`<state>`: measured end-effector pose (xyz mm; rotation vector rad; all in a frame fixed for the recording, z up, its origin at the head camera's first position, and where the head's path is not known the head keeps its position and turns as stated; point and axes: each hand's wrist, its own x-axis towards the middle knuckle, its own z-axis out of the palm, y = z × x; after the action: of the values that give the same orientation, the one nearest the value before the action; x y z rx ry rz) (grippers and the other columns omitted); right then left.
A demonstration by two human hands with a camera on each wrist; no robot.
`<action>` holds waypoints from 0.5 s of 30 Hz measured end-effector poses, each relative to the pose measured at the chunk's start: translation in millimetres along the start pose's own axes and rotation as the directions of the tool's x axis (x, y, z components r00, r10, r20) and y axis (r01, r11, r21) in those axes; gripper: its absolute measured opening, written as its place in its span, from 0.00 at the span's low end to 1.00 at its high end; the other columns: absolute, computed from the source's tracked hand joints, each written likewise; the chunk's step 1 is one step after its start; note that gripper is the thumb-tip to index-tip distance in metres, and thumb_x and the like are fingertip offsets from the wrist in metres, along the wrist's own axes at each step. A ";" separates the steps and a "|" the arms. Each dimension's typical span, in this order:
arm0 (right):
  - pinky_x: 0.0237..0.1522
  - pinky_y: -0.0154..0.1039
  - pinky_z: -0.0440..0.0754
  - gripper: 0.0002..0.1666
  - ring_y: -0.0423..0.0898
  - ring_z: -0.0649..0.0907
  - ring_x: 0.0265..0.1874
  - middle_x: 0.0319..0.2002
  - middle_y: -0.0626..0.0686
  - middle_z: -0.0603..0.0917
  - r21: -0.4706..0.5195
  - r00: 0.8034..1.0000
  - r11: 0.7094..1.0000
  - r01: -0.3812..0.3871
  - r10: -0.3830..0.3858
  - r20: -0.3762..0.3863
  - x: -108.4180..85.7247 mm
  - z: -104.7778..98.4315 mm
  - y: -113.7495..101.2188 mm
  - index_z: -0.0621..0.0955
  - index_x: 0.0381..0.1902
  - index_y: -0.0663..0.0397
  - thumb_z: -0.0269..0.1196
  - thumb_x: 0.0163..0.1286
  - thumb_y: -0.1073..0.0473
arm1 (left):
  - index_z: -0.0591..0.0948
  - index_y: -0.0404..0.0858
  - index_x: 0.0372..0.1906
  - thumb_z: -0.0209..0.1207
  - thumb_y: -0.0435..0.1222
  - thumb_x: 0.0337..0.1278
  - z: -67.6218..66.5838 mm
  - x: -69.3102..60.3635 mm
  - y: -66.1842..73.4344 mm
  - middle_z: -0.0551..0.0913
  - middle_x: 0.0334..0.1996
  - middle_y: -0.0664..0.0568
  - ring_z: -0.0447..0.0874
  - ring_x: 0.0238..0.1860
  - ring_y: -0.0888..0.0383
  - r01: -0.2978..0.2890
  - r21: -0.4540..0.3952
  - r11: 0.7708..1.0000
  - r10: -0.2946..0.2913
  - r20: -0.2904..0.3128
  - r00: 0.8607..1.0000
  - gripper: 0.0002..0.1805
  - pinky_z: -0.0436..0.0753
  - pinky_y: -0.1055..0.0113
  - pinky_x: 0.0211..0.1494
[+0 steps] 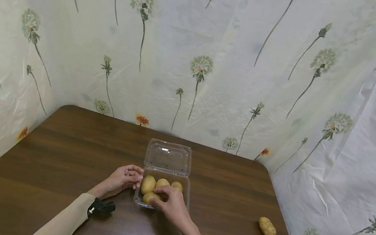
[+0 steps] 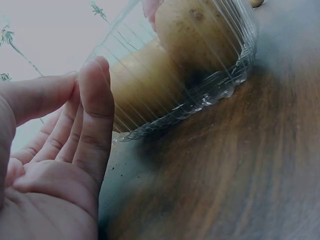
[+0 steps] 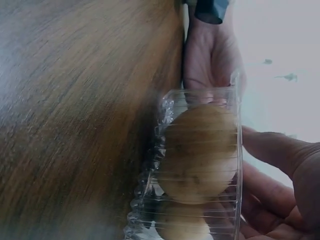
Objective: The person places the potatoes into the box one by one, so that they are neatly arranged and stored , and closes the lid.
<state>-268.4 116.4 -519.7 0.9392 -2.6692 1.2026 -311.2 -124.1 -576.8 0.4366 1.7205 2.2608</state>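
Observation:
A clear plastic container [image 1: 189,195] [image 2: 220,95] [image 3: 239,190] stands with its lid [image 1: 168,158] tipped back, several yellow potatoes [image 1: 148,185] [image 2: 145,82] inside. At its left side my left hand [image 1: 120,181] [image 2: 60,135] [image 3: 215,60] pinches the rim between thumb and fingertips. My right hand [image 1: 174,207] [image 3: 280,200] reaches over the near wall, thumb and fingers round the front potato [image 1: 150,198] [image 2: 197,32] [image 3: 200,155] low in the container. The right hand's fingertips are partly hidden in the head and right wrist views.
One more potato [image 1: 267,228] lies on the brown wooden table [image 1: 93,138], near its right edge. A pale curtain [image 1: 170,47] with dandelion prints hangs behind the table and along both sides.

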 end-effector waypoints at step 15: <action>0.45 0.34 0.80 0.14 0.41 0.81 0.40 0.40 0.49 0.85 -0.084 1.000 0.996 0.011 -0.009 0.026 3.6 2.2 -7.1 0.86 0.40 0.57 0.71 0.58 0.56 | 0.66 0.26 0.55 0.56 0.30 0.66 1.3 -1.6 2.9 0.81 0.28 0.55 0.80 0.28 0.62 0.009 -0.014 1.000 -0.009 0.002 1.000 0.19 0.80 0.72 0.32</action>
<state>-267.0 109.5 -515.5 0.9609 -2.7080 1.0735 -309.4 -124.4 -573.8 0.4266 1.7017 2.2642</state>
